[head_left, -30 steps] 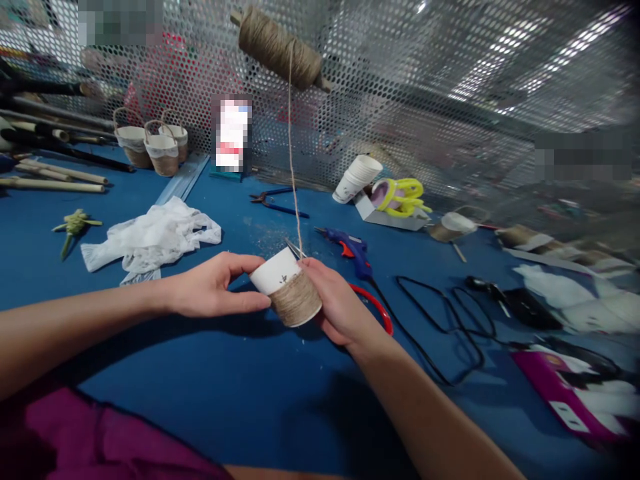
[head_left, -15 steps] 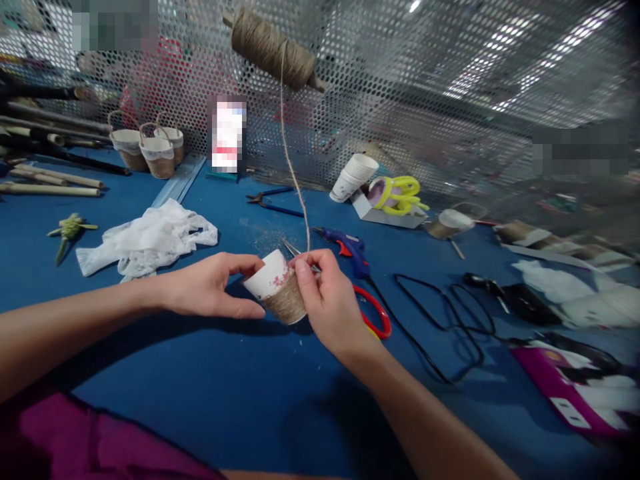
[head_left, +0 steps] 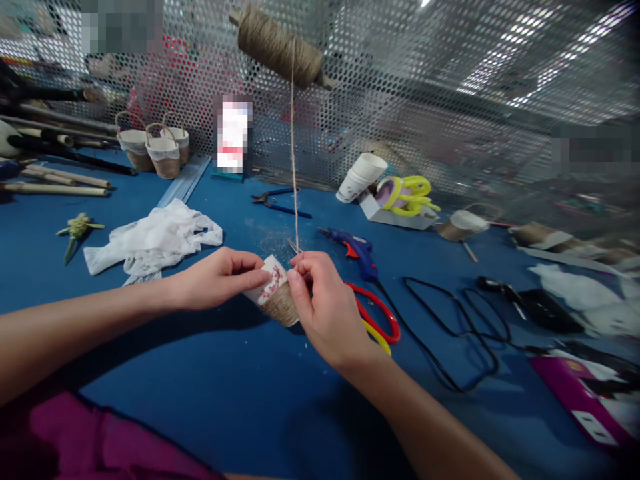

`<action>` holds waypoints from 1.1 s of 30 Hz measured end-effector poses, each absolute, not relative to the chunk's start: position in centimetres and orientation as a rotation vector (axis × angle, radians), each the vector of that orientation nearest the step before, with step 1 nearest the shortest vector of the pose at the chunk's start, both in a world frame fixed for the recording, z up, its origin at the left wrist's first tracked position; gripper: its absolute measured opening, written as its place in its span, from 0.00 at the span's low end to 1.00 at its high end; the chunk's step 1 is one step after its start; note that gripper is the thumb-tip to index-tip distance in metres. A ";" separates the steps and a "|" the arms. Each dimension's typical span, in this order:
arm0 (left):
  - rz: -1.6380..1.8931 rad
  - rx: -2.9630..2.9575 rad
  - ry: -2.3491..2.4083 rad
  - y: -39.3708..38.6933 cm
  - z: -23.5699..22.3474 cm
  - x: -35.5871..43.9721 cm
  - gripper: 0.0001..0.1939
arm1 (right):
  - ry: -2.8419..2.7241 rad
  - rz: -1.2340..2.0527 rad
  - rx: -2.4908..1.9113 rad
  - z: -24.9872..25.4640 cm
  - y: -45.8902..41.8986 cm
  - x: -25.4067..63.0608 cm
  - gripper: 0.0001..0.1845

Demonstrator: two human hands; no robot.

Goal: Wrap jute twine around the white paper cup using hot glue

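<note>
A white paper cup (head_left: 273, 283) with a red printed pattern is tilted between my hands, its lower part wrapped in brown twine. My left hand (head_left: 225, 279) is closed on the cup's rim end, thumb outside and fingers toward the opening. At the wrapped side, my right hand (head_left: 327, 307) is closed, thumb and fingers pinching near the strand. That taut twine strand (head_left: 294, 160) runs up to a twine spool (head_left: 277, 50) on a stick at the mesh. Behind my right hand lie scissors (head_left: 385, 313) with red and yellow handles, partly hidden.
A blue glue gun (head_left: 353, 248) with a black cord lies right of my hands. Pliers (head_left: 283, 202), white lace (head_left: 155, 237) and a green tied piece (head_left: 80, 230) lie around. Small twine baskets (head_left: 164, 157), a phone (head_left: 231, 137) and stacked paper cups (head_left: 361, 177) stand along the mesh.
The cup has turned, bringing its red print into view. My right hand has come round to the front of the cup, and my left thumb has closed onto its side.
</note>
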State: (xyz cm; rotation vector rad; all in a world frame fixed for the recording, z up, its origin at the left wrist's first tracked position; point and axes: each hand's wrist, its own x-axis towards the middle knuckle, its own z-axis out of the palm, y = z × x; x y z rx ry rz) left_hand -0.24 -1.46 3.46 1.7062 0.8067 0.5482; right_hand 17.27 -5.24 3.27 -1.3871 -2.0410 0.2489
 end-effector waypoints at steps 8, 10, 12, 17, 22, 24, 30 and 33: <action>0.537 1.862 0.812 -1.4 3.3 -0.3 0.15 | -2.026 0.343 -1.305 3.1 -4.9 17.5 0.05; 0.541 1.862 0.804 -1.4 3.2 -0.3 0.15 | -2.016 0.359 -1.313 3.0 -4.9 17.6 0.06; 0.558 1.862 0.794 -1.5 3.2 -0.3 0.14 | -2.015 0.364 -1.342 3.0 -4.9 17.5 0.06; 0.604 1.838 0.770 -1.8 3.2 -0.4 0.14 | -2.045 0.299 -1.412 3.2 -5.0 17.4 0.05; 0.539 1.681 0.742 -1.9 3.4 -0.1 0.10 | -2.109 0.071 -1.355 3.0 -5.1 17.1 0.04; 0.509 1.613 0.764 -2.0 3.5 0.1 0.11 | -2.137 -0.018 -1.299 2.7 -5.1 16.9 0.04; 0.496 1.468 0.781 -2.3 3.2 0.3 0.10 | -2.176 -0.135 -1.227 1.9 -5.1 16.4 0.05; 0.511 1.414 0.774 -2.4 3.0 0.4 0.08 | -2.187 -0.142 -1.231 1.8 -5.2 16.3 0.06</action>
